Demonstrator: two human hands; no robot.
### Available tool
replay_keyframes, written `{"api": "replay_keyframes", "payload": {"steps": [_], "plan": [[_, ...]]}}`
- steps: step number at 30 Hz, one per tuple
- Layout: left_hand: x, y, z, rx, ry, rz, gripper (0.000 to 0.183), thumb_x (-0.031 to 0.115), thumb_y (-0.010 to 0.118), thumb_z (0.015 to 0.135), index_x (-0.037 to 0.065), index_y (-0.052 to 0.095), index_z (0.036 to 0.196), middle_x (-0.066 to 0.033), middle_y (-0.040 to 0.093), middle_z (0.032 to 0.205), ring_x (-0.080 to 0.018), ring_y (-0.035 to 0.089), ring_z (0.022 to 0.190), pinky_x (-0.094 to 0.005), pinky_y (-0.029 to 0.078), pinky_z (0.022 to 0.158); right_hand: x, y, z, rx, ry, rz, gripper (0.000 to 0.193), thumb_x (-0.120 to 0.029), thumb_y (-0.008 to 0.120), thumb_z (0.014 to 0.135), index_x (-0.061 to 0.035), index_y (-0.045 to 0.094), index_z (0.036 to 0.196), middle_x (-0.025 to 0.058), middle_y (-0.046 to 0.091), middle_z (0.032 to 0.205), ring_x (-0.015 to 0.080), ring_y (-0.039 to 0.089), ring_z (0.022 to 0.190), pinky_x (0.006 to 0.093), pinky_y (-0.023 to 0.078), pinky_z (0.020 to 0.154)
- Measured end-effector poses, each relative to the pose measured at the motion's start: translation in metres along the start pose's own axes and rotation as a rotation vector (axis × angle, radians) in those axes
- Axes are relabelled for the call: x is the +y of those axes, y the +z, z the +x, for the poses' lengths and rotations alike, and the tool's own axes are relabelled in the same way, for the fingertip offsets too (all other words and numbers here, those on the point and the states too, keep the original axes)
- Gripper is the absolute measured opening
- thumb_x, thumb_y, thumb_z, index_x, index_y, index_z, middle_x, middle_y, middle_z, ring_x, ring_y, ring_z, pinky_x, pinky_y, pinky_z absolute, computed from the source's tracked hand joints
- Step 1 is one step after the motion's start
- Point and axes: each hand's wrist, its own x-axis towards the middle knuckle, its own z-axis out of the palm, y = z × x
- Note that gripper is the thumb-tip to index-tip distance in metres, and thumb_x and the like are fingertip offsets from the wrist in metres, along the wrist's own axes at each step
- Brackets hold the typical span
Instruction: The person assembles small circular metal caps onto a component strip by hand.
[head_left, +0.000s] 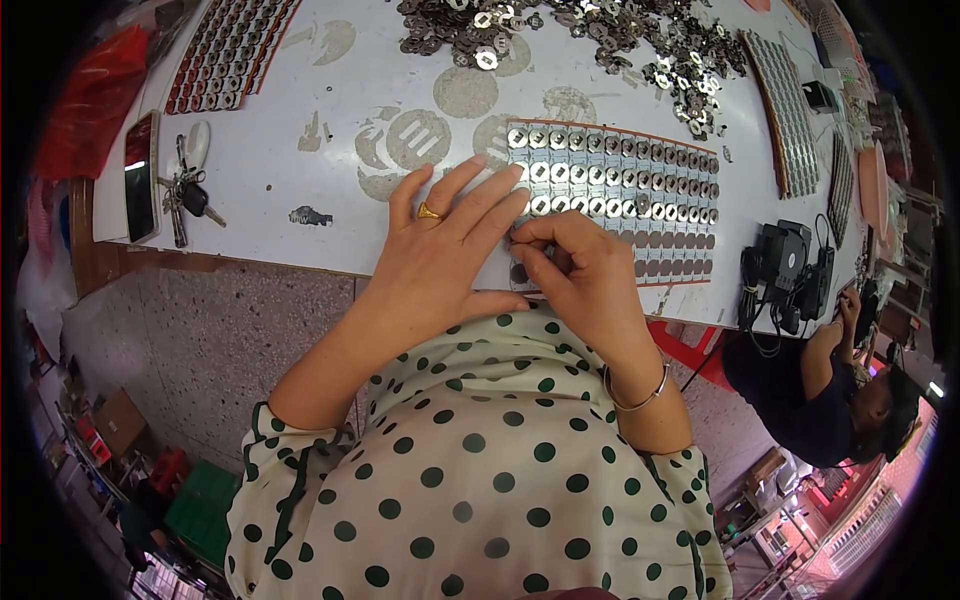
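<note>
In front of me on the white table lies a panel (pixel 615 170) with rows of small cells. Shiny metal pieces with slotted centres fill its upper rows, while dark round spots show in the lower two rows. My left hand (pixel 440 235) is spread flat, a gold ring on one finger, with its fingertips resting on the panel's left edge. Close beside it my right hand (pixel 580 265) pinches with thumb and forefinger at the left end of the lower rows. What the pinch holds, if anything, is hidden by the fingers.
Loose metal pieces (pixel 480 30) lie heaped at the table's far side. More filled panels (pixel 225 60) stand far left and right. A phone (pixel 142 180) and keys (pixel 187 190) lie at left, black adapters (pixel 785 265) at right. Another person (pixel 815 390) sits at the right.
</note>
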Motion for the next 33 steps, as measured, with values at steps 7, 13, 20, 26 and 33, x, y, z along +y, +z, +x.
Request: {"api": "replay_keyframes", "payload": {"steps": [7, 13, 20, 26, 33], "plan": [[0.001, 0.001, 0.001, 0.004, -0.005, -0.002, 0.096, 0.057, 0.085, 0.068, 0.013, 0.053, 0.147, -0.0032, 0.046, 0.158, -0.0272, 0.036, 0.150, -0.0547, 0.014, 0.123, -0.002, -0.003, 0.002, -0.017, 0.018, -0.034, 0.019, 0.001, 0.072, 0.087, -0.0024, 0.070, 0.105, 0.0121, 0.068, 0.092, 0.0267, 0.071, 0.075, 0.0346, 0.056, 0.065], [0.003, 0.001, 0.001, 0.004, -0.020, 0.013, 0.095, 0.055, 0.085, 0.068, 0.013, 0.053, 0.147, -0.0031, 0.047, 0.158, -0.0269, 0.038, 0.149, -0.0548, 0.014, 0.123, -0.003, 0.002, -0.001, 0.044, 0.015, -0.073, 0.020, -0.002, 0.074, 0.087, -0.0031, 0.067, 0.105, 0.0120, 0.064, 0.091, 0.0282, 0.069, 0.074, 0.0374, 0.055, 0.063], [0.005, 0.002, 0.003, 0.006, -0.014, 0.005, 0.092, 0.052, 0.086, 0.069, 0.012, 0.054, 0.146, -0.0034, 0.047, 0.158, -0.0267, 0.038, 0.149, -0.0553, 0.014, 0.123, 0.004, 0.000, -0.002, 0.004, -0.056, -0.097, 0.017, -0.005, 0.075, 0.088, -0.0045, 0.065, 0.103, 0.0126, 0.061, 0.090, 0.0336, 0.067, 0.076, 0.0395, 0.054, 0.064], [0.006, 0.003, 0.002, 0.047, 0.000, 0.008, 0.087, 0.052, 0.086, 0.068, 0.008, 0.059, 0.138, -0.0065, 0.049, 0.155, -0.0273, 0.039, 0.148, -0.0573, 0.016, 0.122, 0.012, -0.029, -0.012, 0.181, -0.110, -0.194, 0.024, 0.001, 0.072, 0.089, -0.0065, 0.069, 0.111, 0.0113, 0.064, 0.098, 0.0271, 0.066, 0.077, 0.0389, 0.056, 0.065], [0.006, 0.007, 0.003, 0.045, 0.017, 0.043, 0.082, 0.057, 0.088, 0.067, 0.011, 0.059, 0.130, -0.0072, 0.047, 0.158, -0.0293, 0.036, 0.149, -0.0566, 0.016, 0.123, 0.027, -0.047, -0.011, 0.293, -0.125, -0.307, 0.031, 0.005, 0.072, 0.086, -0.0057, 0.070, 0.115, 0.0122, 0.064, 0.102, 0.0294, 0.064, 0.091, 0.0385, 0.053, 0.076]]}}
